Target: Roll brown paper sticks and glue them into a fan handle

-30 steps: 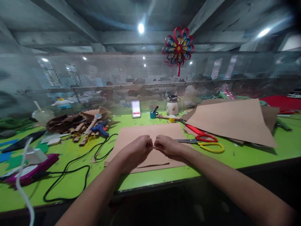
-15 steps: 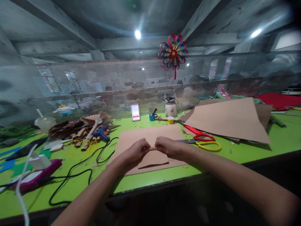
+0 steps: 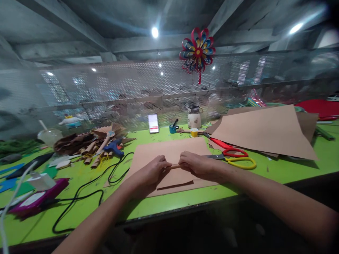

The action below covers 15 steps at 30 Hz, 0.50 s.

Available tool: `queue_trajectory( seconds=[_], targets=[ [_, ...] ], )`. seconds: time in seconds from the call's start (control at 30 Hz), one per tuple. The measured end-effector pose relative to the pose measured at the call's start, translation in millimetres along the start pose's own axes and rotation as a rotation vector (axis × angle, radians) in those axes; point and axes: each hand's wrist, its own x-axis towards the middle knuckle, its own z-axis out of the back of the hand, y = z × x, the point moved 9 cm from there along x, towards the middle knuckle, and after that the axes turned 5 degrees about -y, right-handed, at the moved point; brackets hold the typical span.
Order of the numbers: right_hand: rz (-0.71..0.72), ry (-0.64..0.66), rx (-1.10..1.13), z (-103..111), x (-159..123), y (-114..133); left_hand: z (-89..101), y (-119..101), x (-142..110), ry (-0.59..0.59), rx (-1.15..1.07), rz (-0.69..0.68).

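Observation:
Both of my hands are at the rolled far edge (image 3: pixel 175 165) of a small brown paper sheet (image 3: pixel 176 179). My left hand (image 3: pixel 156 168) pinches one end of this thin roll, fingers closed. At its other end, the fingers of my right hand (image 3: pixel 192 163) are closed on it too, with a short stretch of roll showing between. Under the small sheet lies a larger brown paper sheet (image 3: pixel 148 150), flat on the green table (image 3: pixel 148 205). Scissors with red and yellow handles (image 3: pixel 241 163) lie just right of my right hand, with a blade pointing towards it.
To the left are a blue glue gun (image 3: pixel 114 147), its black cable, small paper rolls (image 3: pixel 91 149) and a purple power strip (image 3: pixel 39 203). Large brown sheets (image 3: pixel 267 132) are piled right. A phone (image 3: pixel 153 123), yellow spool (image 3: pixel 194 132) and bottle (image 3: pixel 194 118) stand behind.
The view has shifted slightly. My hands still hold the rolled edge, and my right hand sits a little farther from my left, its fingers less bunched.

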Motion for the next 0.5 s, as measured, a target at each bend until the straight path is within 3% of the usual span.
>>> queue_trajectory(
  seconds=[0.2, 0.4, 0.5],
  targets=[
    [-0.050, -0.018, 0.043, 4.7, -6.7, -3.3, 0.1, 11.6, -0.2, -0.026, -0.027, 0.054],
    [-0.072, -0.010, 0.064, 7.0, -8.2, -9.5, 1.8, 24.0, 7.4, 0.117, 0.070, -0.028],
    [-0.059, 0.013, 0.039, 6.1, -8.9, -9.3, 5.3, 20.7, 7.3, 0.104, 0.037, -0.013]
  ],
)
